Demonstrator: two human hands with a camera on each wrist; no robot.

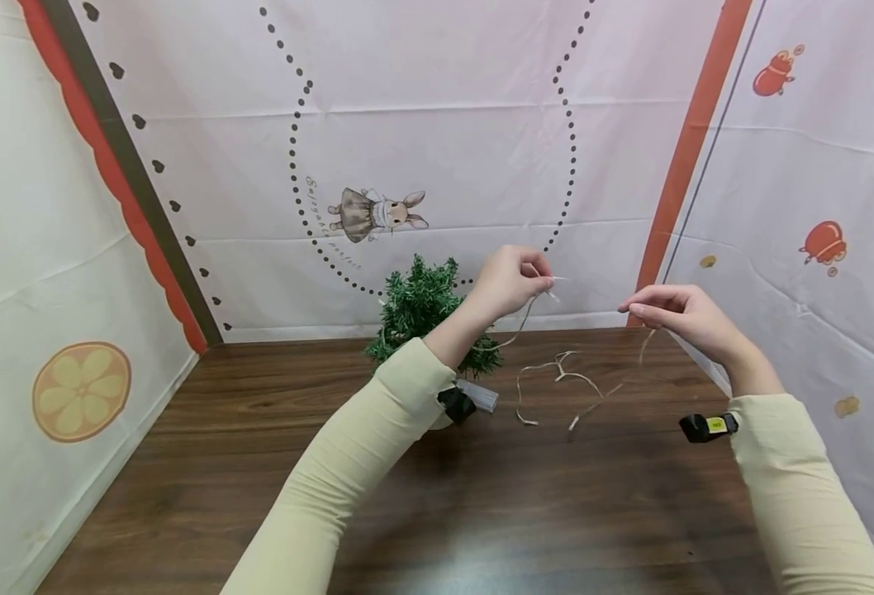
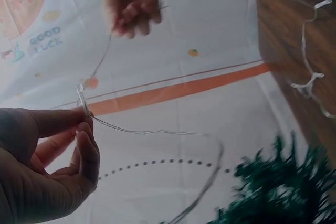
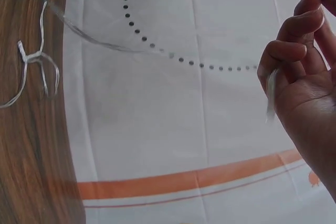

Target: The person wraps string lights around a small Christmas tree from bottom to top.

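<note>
My left hand (image 1: 510,283) pinches a thin pale fairy-light string (image 2: 156,131) between thumb and fingertips, beside a small clear bulb (image 2: 82,96). From that pinch the wire runs back to a small green artificial Christmas tree (image 1: 416,302), which my left forearm partly covers. Off to the right, my right hand (image 1: 681,321) is raised above the table and pinches another stretch of the string. A wire end (image 3: 271,95) hangs by its curled fingers in the right wrist view. Slack loops of the string (image 3: 34,56) lie on the table between tree and right hand.
A clear plastic box (image 1: 479,395) sits at the tree's foot, partly behind the left wrist's black camera strap (image 1: 455,405). The brown wooden table (image 1: 556,512) meets printed cloth walls (image 1: 444,157) at the back and both sides.
</note>
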